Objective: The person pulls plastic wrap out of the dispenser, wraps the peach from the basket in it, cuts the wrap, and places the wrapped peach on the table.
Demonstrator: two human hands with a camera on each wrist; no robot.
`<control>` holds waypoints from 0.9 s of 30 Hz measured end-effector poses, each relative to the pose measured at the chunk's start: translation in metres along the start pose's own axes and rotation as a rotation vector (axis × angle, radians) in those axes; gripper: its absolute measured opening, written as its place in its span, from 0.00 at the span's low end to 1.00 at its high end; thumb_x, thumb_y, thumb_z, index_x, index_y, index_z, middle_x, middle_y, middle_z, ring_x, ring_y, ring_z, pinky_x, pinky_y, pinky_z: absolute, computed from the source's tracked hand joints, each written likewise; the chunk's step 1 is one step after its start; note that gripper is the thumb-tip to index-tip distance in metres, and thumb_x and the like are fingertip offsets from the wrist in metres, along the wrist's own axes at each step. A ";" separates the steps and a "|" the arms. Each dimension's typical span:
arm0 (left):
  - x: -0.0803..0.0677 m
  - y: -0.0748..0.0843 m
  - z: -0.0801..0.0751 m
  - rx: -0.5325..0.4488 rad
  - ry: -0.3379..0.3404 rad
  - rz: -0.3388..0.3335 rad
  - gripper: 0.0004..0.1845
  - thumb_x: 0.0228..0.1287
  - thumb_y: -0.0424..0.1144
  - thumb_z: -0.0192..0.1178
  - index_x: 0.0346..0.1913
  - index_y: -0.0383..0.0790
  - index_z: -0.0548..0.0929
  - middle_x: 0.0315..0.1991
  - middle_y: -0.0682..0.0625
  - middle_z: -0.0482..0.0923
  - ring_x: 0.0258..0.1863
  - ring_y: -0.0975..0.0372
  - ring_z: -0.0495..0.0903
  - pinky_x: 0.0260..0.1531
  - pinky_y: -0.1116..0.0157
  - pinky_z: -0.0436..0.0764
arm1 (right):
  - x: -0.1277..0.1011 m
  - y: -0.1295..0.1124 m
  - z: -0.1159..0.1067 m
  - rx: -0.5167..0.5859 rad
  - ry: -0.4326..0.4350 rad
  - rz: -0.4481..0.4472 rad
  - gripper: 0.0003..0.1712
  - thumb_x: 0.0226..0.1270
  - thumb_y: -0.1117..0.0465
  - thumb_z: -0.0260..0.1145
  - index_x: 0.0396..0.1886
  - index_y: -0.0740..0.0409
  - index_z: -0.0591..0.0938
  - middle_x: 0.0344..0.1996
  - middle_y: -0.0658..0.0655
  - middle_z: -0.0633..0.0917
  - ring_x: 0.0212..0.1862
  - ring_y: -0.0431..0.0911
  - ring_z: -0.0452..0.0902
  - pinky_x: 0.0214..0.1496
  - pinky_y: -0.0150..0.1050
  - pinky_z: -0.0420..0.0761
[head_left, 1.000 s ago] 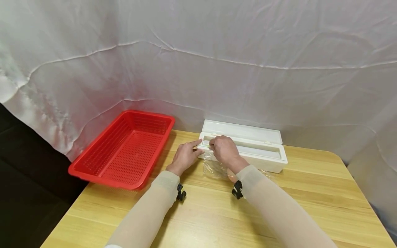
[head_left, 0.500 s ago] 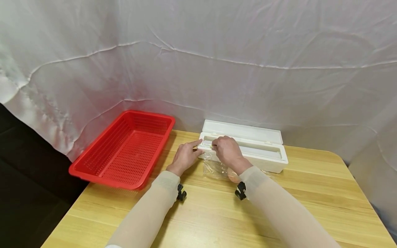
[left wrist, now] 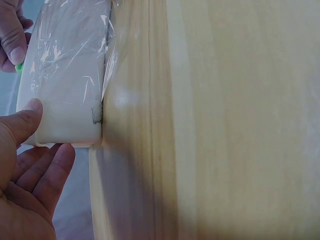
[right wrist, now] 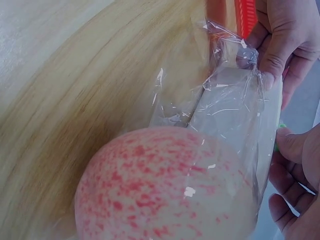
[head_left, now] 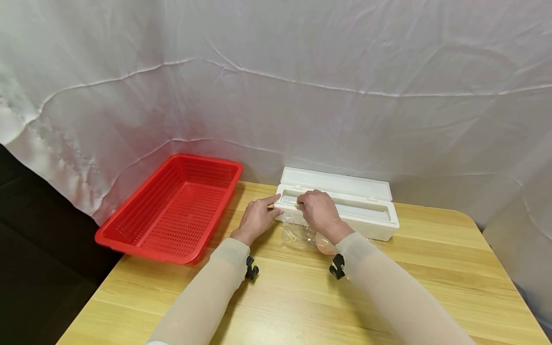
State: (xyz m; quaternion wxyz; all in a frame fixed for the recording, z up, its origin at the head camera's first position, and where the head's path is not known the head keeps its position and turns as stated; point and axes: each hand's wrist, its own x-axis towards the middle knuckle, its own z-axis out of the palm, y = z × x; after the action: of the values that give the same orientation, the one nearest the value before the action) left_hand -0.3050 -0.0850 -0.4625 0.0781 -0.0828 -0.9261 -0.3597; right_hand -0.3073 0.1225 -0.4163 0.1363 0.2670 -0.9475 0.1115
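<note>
A long white cling film dispenser [head_left: 381, 232] stands on the table with its lid [head_left: 336, 183] raised. Clear cling film [head_left: 296, 236] hangs over its front. My left hand [head_left: 256, 218] grips the dispenser's left end, thumb in front and fingers on the end face. Along the front rim my right hand [head_left: 320, 213] pinches a small green slider [left wrist: 19, 67], mostly hidden by the fingertips. Below that hand lies a round pink-speckled fruit like a peach [right wrist: 150, 187], with film over part of it; in the head view the right wrist partly covers it.
To the left of the dispenser stands a red perforated plastic basket [head_left: 217, 230]. A pale cloth curtain [head_left: 327, 120] hangs directly behind the wooden table [head_left: 293, 302]. The table's right edge slopes away toward the front.
My right hand has slid a short way to the right along the dispenser's front rim, uncovering more of the fruit. The left hand stays in place.
</note>
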 end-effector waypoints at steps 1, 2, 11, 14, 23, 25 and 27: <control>0.000 0.000 0.000 -0.001 -0.001 -0.003 0.28 0.70 0.48 0.71 0.72 0.58 0.80 0.65 0.44 0.83 0.45 0.57 0.82 0.50 0.57 0.82 | 0.000 0.000 0.000 0.003 0.003 -0.001 0.03 0.71 0.63 0.72 0.40 0.56 0.91 0.37 0.54 0.92 0.44 0.52 0.88 0.59 0.52 0.84; 0.000 0.000 0.000 -0.001 -0.002 -0.006 0.28 0.70 0.48 0.71 0.72 0.58 0.80 0.65 0.44 0.83 0.47 0.57 0.82 0.51 0.56 0.82 | -0.001 0.001 0.000 0.003 0.008 -0.002 0.03 0.71 0.63 0.72 0.40 0.56 0.91 0.37 0.55 0.92 0.44 0.52 0.88 0.58 0.52 0.84; 0.000 0.000 0.000 -0.006 -0.009 -0.013 0.28 0.71 0.48 0.71 0.72 0.58 0.79 0.67 0.44 0.81 0.56 0.56 0.83 0.59 0.54 0.82 | -0.005 0.006 -0.002 0.007 0.026 0.003 0.02 0.70 0.63 0.73 0.39 0.55 0.91 0.36 0.55 0.92 0.43 0.53 0.87 0.56 0.52 0.84; 0.000 0.001 0.000 -0.004 -0.007 -0.016 0.28 0.71 0.48 0.71 0.72 0.58 0.80 0.67 0.44 0.81 0.58 0.56 0.83 0.60 0.54 0.82 | -0.008 0.008 -0.003 0.002 0.026 0.008 0.02 0.70 0.63 0.73 0.39 0.55 0.91 0.36 0.54 0.92 0.42 0.52 0.87 0.57 0.52 0.84; 0.000 0.001 0.000 -0.004 -0.012 -0.027 0.29 0.70 0.49 0.71 0.72 0.58 0.79 0.67 0.42 0.81 0.47 0.57 0.82 0.53 0.56 0.82 | -0.017 0.018 -0.007 0.009 0.043 -0.003 0.02 0.69 0.65 0.73 0.38 0.56 0.91 0.35 0.55 0.92 0.40 0.53 0.87 0.53 0.53 0.85; 0.000 0.001 0.000 -0.007 -0.016 -0.028 0.29 0.70 0.49 0.71 0.73 0.58 0.79 0.66 0.41 0.81 0.39 0.57 0.80 0.48 0.58 0.82 | -0.020 0.021 -0.009 0.012 0.050 -0.001 0.02 0.69 0.65 0.73 0.37 0.56 0.91 0.34 0.55 0.92 0.40 0.53 0.87 0.52 0.53 0.85; 0.000 0.001 0.000 -0.016 -0.021 -0.028 0.29 0.71 0.49 0.70 0.73 0.58 0.79 0.64 0.39 0.83 0.30 0.58 0.73 0.40 0.59 0.79 | -0.022 0.023 -0.010 0.018 0.054 0.007 0.02 0.69 0.64 0.73 0.37 0.56 0.91 0.34 0.55 0.92 0.40 0.53 0.86 0.52 0.53 0.85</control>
State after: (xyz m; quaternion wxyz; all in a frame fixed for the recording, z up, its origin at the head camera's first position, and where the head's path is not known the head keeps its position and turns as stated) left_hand -0.3046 -0.0848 -0.4619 0.0625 -0.0743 -0.9251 -0.3671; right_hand -0.2995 0.1553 -0.4167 0.1589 0.2619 -0.9433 0.1276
